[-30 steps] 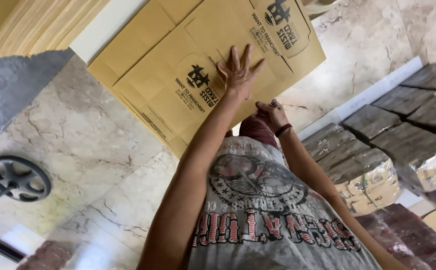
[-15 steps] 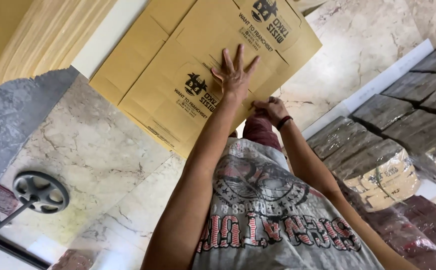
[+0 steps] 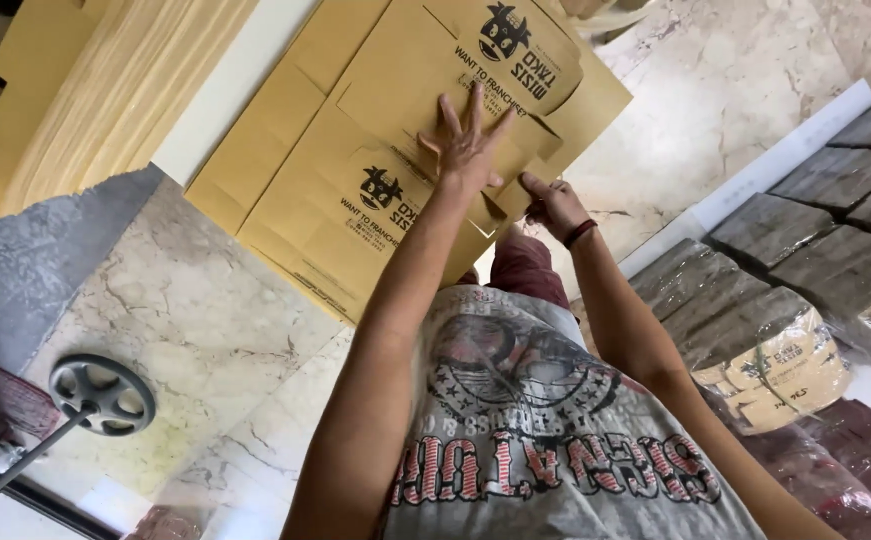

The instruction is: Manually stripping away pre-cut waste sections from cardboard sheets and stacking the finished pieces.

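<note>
Tan, flat printed cardboard blanks point(image 3: 355, 190) lie under the splayed left hand point(image 3: 467, 150); right hand point(image 3: 552, 205) pinches an edge.

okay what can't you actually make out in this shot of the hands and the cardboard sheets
Head view:
- Left hand: its palm side and the flat cardboard sheet under it are covered by the hand.
- Right hand: fingertips tucked at the sheet's edge, so the grip is unclear.
- Cardboard stack: cut off by the top edge.
- Wrapped bundles: contents blurred by plastic.
</note>
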